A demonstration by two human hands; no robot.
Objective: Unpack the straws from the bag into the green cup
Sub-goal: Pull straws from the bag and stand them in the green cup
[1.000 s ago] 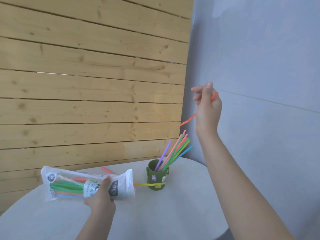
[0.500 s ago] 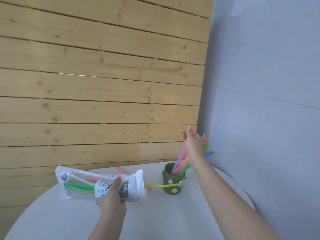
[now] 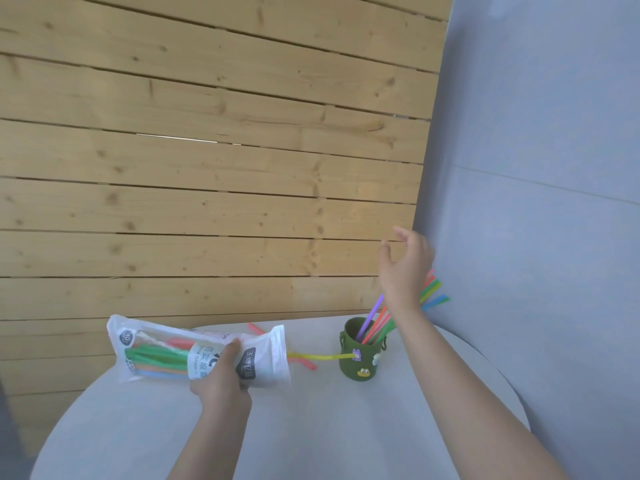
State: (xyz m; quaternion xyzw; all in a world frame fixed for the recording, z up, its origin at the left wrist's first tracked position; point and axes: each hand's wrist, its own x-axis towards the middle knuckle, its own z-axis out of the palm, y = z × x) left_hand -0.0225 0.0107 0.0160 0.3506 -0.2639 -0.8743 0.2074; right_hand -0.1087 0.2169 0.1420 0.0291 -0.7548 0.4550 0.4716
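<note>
Bag (image 3: 194, 351) at left, lying flat and held just above or on the tabletop (image 3: 311, 427); contact can't be told. Mouth points right, toward the cup, likely so straws slide out on the short path. Inside, green, orange, red and blue straws (image 3: 156, 356) remain bunched at the closed left end.

Left hand (image 3: 221, 379) holds the bag mid-length from the near side, grip closed round it, thumb over the printed label. Reads as a steadying hold to keep the mouth presented.

A yellow straw (image 3: 322, 357) sticks out of the mouth and reaches right to the cup's front; looks half drawn, the easiest one to take next. Beside it a red straw (image 3: 306, 363) lies on the tabletop, and another red one (image 3: 255, 328) lies just beyond the bag. Both loose, neither in the cup.

Cup (image 3: 360, 362), green, upright, right of the bag, near the far right edge. Holds purple, orange, green and blue straws (image 3: 375, 318) leaning right against the rim.

Right hand (image 3: 405, 268) hovers above the cup, grip open, fingers spread and empty, partly covering the straw tops.

Judgement: roughly midway; plenty left in the bag.
</note>
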